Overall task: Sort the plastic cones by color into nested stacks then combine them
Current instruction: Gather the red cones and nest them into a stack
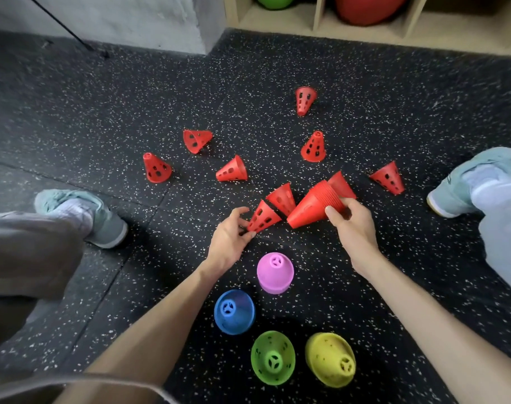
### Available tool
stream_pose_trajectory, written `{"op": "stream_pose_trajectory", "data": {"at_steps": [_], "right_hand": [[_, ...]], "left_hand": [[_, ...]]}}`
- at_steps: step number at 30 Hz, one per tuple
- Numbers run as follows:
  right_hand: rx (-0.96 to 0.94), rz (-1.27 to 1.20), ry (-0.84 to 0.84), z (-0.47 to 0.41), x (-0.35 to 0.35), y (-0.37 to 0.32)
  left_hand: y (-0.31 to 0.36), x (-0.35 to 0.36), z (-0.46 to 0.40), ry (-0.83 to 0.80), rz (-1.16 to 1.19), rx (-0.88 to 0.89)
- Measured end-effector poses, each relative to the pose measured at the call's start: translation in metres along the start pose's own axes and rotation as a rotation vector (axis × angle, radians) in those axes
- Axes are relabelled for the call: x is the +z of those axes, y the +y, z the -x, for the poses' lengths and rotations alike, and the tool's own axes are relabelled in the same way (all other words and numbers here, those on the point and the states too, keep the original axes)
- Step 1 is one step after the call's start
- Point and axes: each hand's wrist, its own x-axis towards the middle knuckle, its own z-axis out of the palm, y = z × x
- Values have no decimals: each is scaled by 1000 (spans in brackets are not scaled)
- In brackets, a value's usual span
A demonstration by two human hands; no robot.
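While the sorted colors already sit closest to the camera, the red ones are a mess further out. Right at the bottom there's a green stack [273,357] and a yellow stack [330,358] side by side, both standing wide end down on the speckled black floor [73,112]. Just past them is a blue stack [233,312], then a pink stack [275,272] between the two forearms.

Next up are the hands. The left hand [229,239] pinches a single red cone [263,218] near its narrow tip, thumb and fingers curled on it. The right hand [352,221] is wrapped around the wide end of a red stack [315,207], held tilted with its tip pointing down-left. Another loose cone [282,198] lies just beside both of those, and one more [341,185] pokes out behind the red stack.

Further out, six red cones are scattered well apart: some upright like the one on the left [156,167], some tipped over like the middle one [232,170], and the farthest one [305,100] lies on its side.

Light blue sneakers frame it all, left shoe [82,217] and right shoe [475,182]. At the very back, a wooden shelf [318,16] holds a green ball [274,1] and a red ball [370,8].
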Motion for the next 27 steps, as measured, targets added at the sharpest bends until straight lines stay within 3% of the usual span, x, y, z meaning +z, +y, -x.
{"op": "stream_pose_trajectory", "data": {"at_steps": [5, 10, 17, 22, 27], "right_hand": [[-2, -66, 85, -4, 16, -13], [-83, 7, 53, -4, 45, -22], [-148, 141, -338, -11, 87, -20], [-168, 132, -436, -33, 99, -24], [-211, 210, -540, -53, 108, -25]], "left_hand": [[-15, 3, 19, 57, 79, 38], [-23, 8, 30, 109, 207, 43], [-22, 9, 30, 178, 228, 113], [-19, 7, 24, 103, 203, 82], [-19, 2, 13, 126, 133, 93]]}}
